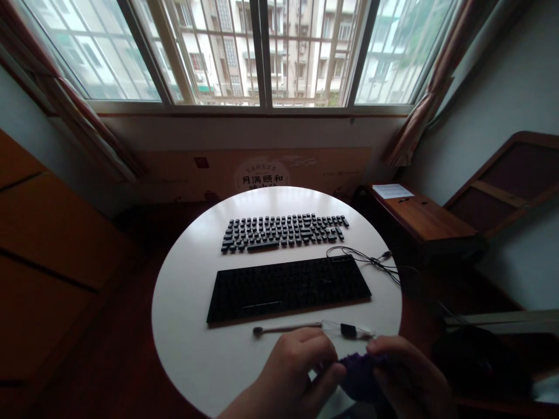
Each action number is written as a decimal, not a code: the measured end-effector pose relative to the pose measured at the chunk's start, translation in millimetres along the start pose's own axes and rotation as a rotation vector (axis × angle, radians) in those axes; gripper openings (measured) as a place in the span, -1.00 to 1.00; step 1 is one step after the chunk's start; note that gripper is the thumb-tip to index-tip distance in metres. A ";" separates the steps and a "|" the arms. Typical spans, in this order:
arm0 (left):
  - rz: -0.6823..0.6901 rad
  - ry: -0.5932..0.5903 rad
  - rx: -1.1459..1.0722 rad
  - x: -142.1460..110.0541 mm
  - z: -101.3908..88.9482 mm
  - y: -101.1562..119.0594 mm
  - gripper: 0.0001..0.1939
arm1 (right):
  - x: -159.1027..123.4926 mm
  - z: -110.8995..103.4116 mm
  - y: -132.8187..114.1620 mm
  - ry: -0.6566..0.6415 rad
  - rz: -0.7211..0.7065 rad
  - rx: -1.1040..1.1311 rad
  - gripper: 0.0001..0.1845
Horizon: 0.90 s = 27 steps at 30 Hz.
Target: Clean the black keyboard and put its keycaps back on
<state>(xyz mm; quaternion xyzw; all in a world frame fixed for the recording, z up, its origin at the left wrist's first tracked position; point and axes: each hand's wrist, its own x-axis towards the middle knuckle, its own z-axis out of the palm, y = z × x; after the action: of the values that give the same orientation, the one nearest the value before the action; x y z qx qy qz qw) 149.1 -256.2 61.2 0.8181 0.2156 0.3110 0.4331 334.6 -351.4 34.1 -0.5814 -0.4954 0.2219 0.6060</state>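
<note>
Near the front edge of the round white table, my left hand (301, 366) and my right hand (404, 372) hold a crumpled purple cloth-like piece (361, 375) between them. Thumb and fingers of the left hand pinch its left edge; the right hand grips its right side. Just beyond them lie a thin stick with a dark rounded tip (286, 329) and a wire keycap puller with a black middle (348, 330). Farther back is a black keyboard (288, 286), its keycaps apparently off. Behind it, loose black keycaps (283, 231) are set out in rows.
The keyboard's coiled cable (371, 260) hangs over the right edge of the white table (183, 314). A wooden side table (432, 224) with a paper sheet (392, 191) stands at the right. A long printed cardboard box (174, 171) leans below the barred window.
</note>
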 end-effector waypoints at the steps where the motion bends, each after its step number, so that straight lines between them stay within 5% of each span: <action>1: -0.006 0.008 -0.016 -0.6 -2.2 -0.4 -0.79 | 2.6 2.2 1.0 0.002 0.013 0.014 -0.76; 7: -0.150 0.158 -0.146 -5.7 -8.8 -11.2 -0.64 | 23.1 23.8 5.4 0.051 0.098 0.156 -0.67; 12: -0.237 0.238 -0.125 -6.1 -11.3 -15.3 -0.61 | 33.5 35.1 4.6 -0.405 -0.117 0.065 -0.49; 14: -0.244 0.217 -0.119 -5.9 -13.1 -13.3 -0.65 | 37.4 39.7 2.7 -0.494 -0.135 0.036 -0.44; 20: -0.278 0.214 -0.128 -6.4 -17.5 -11.8 -0.70 | 48.5 45.4 5.6 -0.446 -0.061 0.068 -0.82; 25: -0.321 0.307 -0.227 -6.6 -21.0 -15.9 -0.64 | 51.2 34.8 10.9 -0.344 -0.030 0.103 -0.76; 27: -0.315 0.261 -0.205 -4.5 -22.7 -16.3 -0.63 | 48.1 32.2 13.7 -0.359 0.016 0.115 -0.70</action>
<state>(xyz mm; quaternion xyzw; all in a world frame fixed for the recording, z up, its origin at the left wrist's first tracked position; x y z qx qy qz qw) 128.7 -237.4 55.8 0.6787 0.3621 0.3630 0.5258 330.9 -292.1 32.5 -0.5009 -0.5775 0.3549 0.5382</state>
